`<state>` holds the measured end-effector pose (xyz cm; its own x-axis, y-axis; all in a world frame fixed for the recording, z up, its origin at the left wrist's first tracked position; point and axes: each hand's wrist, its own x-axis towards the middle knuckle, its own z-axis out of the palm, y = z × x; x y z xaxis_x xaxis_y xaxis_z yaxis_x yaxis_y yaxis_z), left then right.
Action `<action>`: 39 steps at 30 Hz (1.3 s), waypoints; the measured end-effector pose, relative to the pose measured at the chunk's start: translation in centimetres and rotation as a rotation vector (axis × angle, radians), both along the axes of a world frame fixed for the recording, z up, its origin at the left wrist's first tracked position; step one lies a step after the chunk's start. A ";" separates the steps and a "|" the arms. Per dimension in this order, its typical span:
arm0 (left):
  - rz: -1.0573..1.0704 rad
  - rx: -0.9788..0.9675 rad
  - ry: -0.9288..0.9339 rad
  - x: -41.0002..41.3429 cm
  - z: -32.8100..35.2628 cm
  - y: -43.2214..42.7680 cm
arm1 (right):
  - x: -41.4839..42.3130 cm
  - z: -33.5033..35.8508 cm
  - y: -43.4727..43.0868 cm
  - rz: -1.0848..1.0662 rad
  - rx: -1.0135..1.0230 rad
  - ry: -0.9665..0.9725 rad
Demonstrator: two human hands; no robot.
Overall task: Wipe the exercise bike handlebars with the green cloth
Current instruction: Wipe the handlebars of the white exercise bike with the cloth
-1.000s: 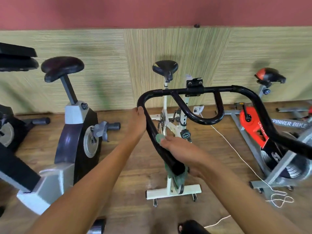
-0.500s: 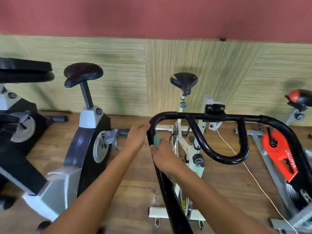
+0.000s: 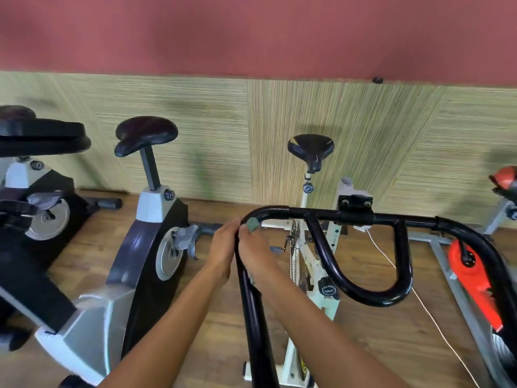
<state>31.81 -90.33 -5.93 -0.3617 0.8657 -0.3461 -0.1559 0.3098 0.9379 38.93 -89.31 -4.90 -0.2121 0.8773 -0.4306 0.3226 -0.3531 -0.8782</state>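
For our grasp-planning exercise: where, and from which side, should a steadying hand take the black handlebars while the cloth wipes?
Probably the straight left tube of the handlebars, just below its bend, from the outer left: round, thin enough to wrap, and the right hand with the green cloth occupies the inner side.

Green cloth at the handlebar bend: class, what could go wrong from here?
The left hand grips the handlebars right beside the right hand, so the patch under it may go unwiped. Little of the green cloth shows past the right hand; it might slip out. The white cord on the floor could trip someone.
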 end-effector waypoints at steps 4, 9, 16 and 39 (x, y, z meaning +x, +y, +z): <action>0.070 0.021 0.018 0.8 0.0 -0.2 | -0.5 -0.9 2.6 -0.250 -0.186 0.236; 0.150 0.085 0.182 2.0 0.0 -0.5 | 3.6 -1.2 4.0 -0.651 -0.159 0.387; 0.149 0.128 0.211 1.6 -0.8 0.0 | -1.4 -1.1 4.6 -0.459 -0.100 0.158; 0.094 0.072 0.237 1.7 0.1 -1.0 | 5.9 1.4 -9.4 0.270 0.064 -0.261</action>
